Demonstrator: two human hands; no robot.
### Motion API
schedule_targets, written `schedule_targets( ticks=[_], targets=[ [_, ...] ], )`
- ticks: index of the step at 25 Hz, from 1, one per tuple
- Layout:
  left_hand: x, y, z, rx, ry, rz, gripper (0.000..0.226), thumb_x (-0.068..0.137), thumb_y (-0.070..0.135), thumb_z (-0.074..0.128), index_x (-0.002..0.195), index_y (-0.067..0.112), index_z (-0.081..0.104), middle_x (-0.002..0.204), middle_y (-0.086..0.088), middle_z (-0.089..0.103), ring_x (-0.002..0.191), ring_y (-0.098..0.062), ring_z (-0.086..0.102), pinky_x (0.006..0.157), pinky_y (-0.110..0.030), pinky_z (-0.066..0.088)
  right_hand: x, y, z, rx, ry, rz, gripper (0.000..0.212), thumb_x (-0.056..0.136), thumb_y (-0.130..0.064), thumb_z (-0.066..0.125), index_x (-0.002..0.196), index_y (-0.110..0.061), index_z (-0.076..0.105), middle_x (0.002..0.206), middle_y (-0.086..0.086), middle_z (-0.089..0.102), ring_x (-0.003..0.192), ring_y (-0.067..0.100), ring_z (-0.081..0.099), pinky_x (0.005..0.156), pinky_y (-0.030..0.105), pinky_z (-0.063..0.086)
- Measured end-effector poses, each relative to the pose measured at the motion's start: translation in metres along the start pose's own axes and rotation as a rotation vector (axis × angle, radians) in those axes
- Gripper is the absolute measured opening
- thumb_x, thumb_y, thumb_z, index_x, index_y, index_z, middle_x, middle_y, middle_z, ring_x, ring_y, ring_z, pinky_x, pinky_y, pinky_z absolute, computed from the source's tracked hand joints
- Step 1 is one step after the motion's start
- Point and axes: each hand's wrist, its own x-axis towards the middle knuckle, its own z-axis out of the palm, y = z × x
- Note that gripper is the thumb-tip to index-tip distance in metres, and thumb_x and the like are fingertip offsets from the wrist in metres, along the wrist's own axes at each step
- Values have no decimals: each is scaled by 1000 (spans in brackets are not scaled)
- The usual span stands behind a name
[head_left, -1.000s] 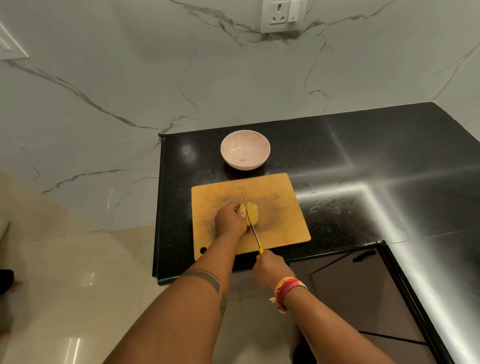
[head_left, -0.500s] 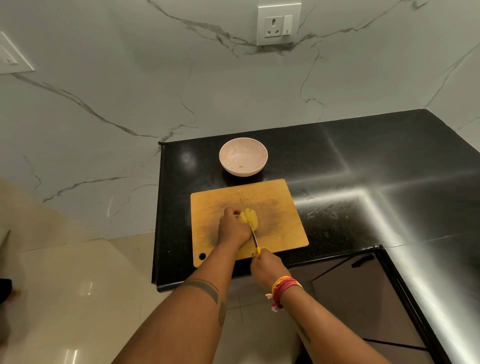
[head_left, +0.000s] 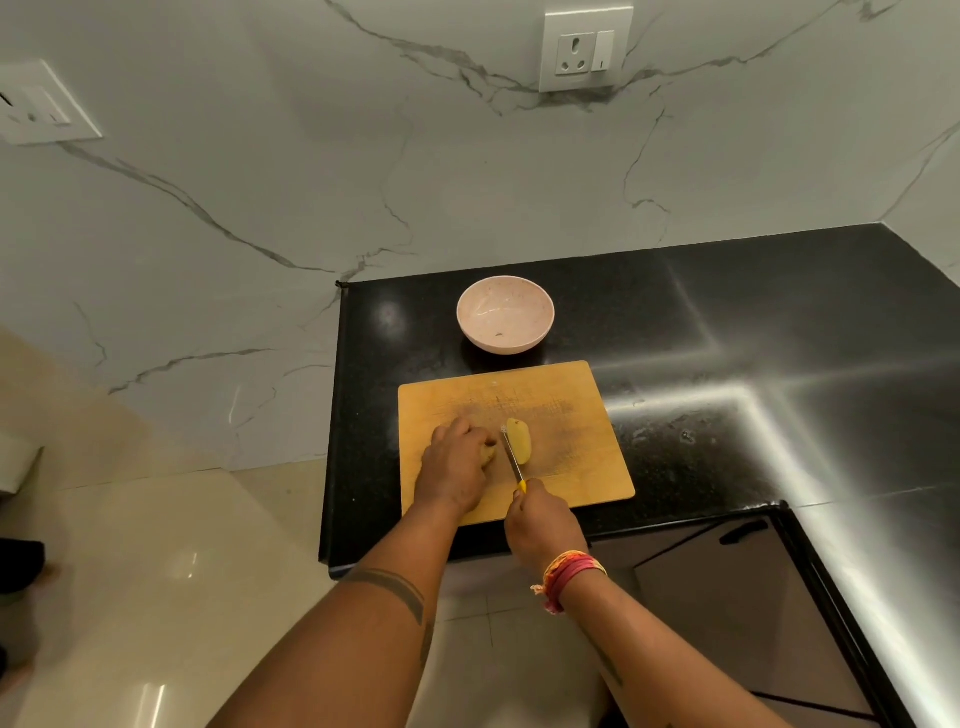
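A wooden cutting board lies on the black counter. On it a yellow potato half lies just right of a thin knife with a yellow handle. My right hand grips the knife's handle at the board's near edge. My left hand is curled over the other potato half, which is mostly hidden under the fingers, left of the blade.
A pale pink bowl stands on the counter just behind the board. A marble wall with a socket rises behind. The counter ends at its left edge, with tiled floor below. A cabinet front sits at lower right.
The potato has come apart into two halves. My left hand has drawn its half to the left, away from the blade; the other half lies to the right of the knife.
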Motion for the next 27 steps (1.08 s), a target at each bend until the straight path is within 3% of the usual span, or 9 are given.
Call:
schedule_targets(
  ticks=[5, 7, 14, 20, 24, 27],
  targets=[
    [-4, -6, 4, -70, 19, -26, 38, 99, 20, 59, 136, 28, 61, 139, 7, 51, 126, -19, 44, 107, -38, 42, -4, 3, 5, -113, 41, -101, 36, 107, -28, 31, 138, -14, 41, 83, 5, 61, 72, 28, 60, 60, 36, 43],
    [-7, -7, 6, -122, 31, -36, 40, 99, 19, 59, 138, 28, 59, 138, 7, 54, 126, -17, 45, 107, -36, 41, -6, 1, 5, -126, 41, -132, 37, 107, -28, 31, 141, -15, 38, 83, 7, 63, 72, 28, 62, 61, 38, 47],
    [-7, -3, 4, -111, 66, -44, 36, 97, 14, 61, 132, 24, 65, 127, 2, 63, 118, -20, 55, 98, -35, 47, 2, -12, 3, -155, 29, -177, 34, 104, -17, 34, 136, -11, 41, 98, 18, 67, 85, 39, 65, 62, 37, 38],
    [-6, 0, 6, -110, 96, -66, 28, 95, 14, 62, 118, 27, 71, 113, 3, 66, 103, -16, 59, 91, -34, 54, 18, -25, 1, -132, -15, -176, 33, 105, -21, 31, 135, -9, 40, 106, 23, 65, 88, 41, 66, 64, 39, 41],
    [-4, 2, 3, -110, 89, -99, 29, 95, 15, 64, 119, 29, 71, 115, 4, 66, 104, -17, 60, 91, -33, 53, 13, -24, -1, -142, -63, -159, 27, 98, -7, 38, 125, -7, 45, 103, 21, 66, 80, 37, 63, 62, 36, 40],
    [-3, 3, 1, -79, 79, -112, 30, 95, 16, 67, 122, 26, 70, 120, 3, 65, 111, -19, 59, 92, -34, 49, 1, -11, 4, -160, -98, -100, 28, 95, -8, 40, 123, -8, 45, 92, 15, 66, 72, 31, 58, 60, 35, 42]
  ],
)
